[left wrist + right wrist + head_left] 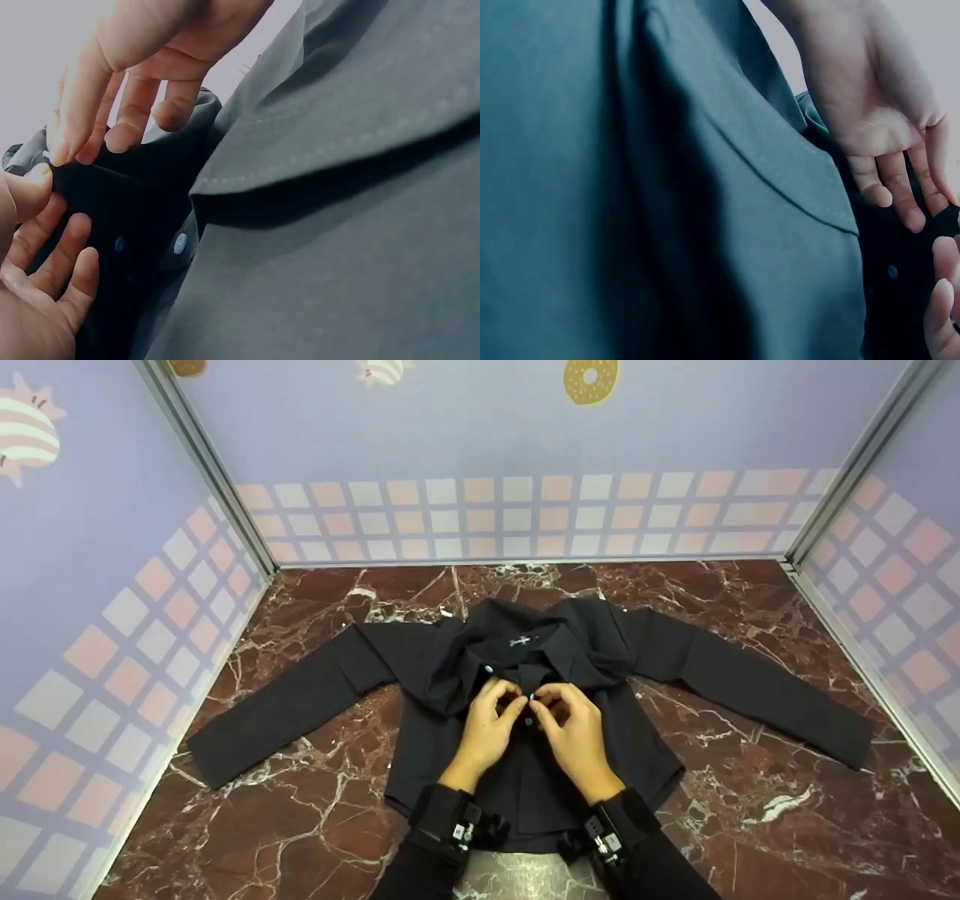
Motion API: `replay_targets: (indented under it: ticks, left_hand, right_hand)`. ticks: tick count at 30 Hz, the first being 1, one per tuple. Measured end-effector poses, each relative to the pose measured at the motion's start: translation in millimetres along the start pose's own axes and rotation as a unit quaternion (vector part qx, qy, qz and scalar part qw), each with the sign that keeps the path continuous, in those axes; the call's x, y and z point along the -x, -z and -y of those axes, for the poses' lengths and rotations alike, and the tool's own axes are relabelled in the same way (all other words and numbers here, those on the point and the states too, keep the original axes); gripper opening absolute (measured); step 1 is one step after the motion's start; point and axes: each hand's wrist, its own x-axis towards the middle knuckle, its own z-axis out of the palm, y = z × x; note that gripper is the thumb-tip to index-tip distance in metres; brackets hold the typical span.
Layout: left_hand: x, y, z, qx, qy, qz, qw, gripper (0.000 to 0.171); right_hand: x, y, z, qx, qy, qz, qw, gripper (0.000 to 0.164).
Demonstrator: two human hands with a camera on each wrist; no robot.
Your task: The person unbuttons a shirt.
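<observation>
A black long-sleeved button-up shirt (424,750) lies spread out with its collar (562,652) toward the back wall. Over the upper front, my left hand (484,731) pinches the shirt's front edge between thumb and forefinger. Right beside it, my right hand (577,731) pinches the same spot at a small button (532,697), fingertips almost meeting the left ones. Another button (528,721) shows just below on the placket, and a pale button (488,669) sits on the left collar side. In the left wrist view a button (181,244) appears beneath a fabric fold.
Both sleeves stretch outward, the left sleeve (292,709) and the right sleeve (772,697), across a dark red marbled tabletop (300,825). Lilac panels with pink and white squares, such as the back wall (480,442), enclose three sides.
</observation>
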Motion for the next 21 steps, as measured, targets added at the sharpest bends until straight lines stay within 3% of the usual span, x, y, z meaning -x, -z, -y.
replay_targets:
  ticks: [9, 18, 21]
  left_hand:
    - [1.1, -2.7, 2.3, 0.0, 0.006, 0.005, 1.0, 0.011]
    - [0.6, -0.1, -0.6, -0.014, 0.003, 0.0, 0.9999, 0.017]
    - [1.1, 0.8, -0.8, -0.023, 0.004, 0.0, 0.9997, 0.016]
  right_hand:
    - [1, 0, -4, -0.047, -0.047, 0.034, 0.997, 0.012]
    - [-2, 6, 27, -0.065, -0.049, 0.041, 0.996, 0.008]
    - [-1, 4, 19, -0.06, -0.058, 0.042, 0.996, 0.009]
